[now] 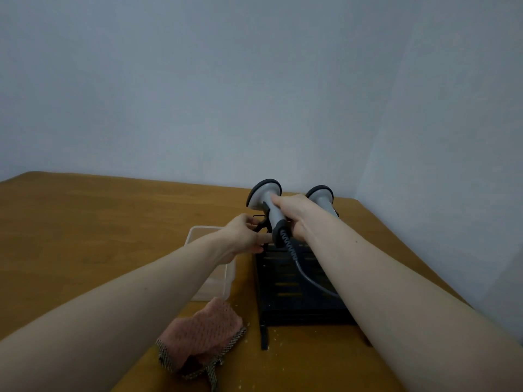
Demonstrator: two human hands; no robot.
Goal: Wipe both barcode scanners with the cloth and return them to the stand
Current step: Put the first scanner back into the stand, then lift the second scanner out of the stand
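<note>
Right hand [291, 213] wraps scanner 1 [268, 205] by its grip, head up and tilted away, coiled cable [294, 258] trailing down over the stand [300, 290]. Left hand [243, 236] fingers curled on a black wire bracket [261, 222] at the stand's far left corner, just beside scanner 1's base. Can't tell if scanner 1 is seated or just above the holder. Scanner 2 [321, 198] upright at the stand's far right, partly hidden behind the right hand. Cloth [202, 340], pink mesh, crumpled on the table [85, 236] near the stand's front left. Clear tub [210, 264] left of stand, under the left forearm.
</note>
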